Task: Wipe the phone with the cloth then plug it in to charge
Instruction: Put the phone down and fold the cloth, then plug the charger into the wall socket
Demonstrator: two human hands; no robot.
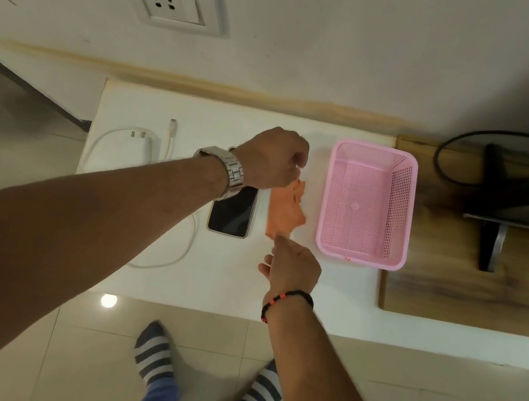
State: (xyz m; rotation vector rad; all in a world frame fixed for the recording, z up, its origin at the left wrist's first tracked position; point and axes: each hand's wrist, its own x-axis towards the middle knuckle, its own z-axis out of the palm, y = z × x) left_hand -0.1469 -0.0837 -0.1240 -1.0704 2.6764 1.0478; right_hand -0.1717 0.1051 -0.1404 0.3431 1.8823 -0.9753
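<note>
A dark phone lies face up on the white table, partly under my left wrist. Just right of it is an orange cloth. My left hand pinches the cloth's far end and lifts it. My right hand pinches the cloth's near end. A white charger with its cable lies left of the phone, the loose connector pointing at the wall. A wall socket is above the table.
An empty pink plastic basket stands right of the cloth. Beyond it is a wooden surface with a dark stand and black cable. My feet in striped socks stand on the tiled floor below the table's near edge.
</note>
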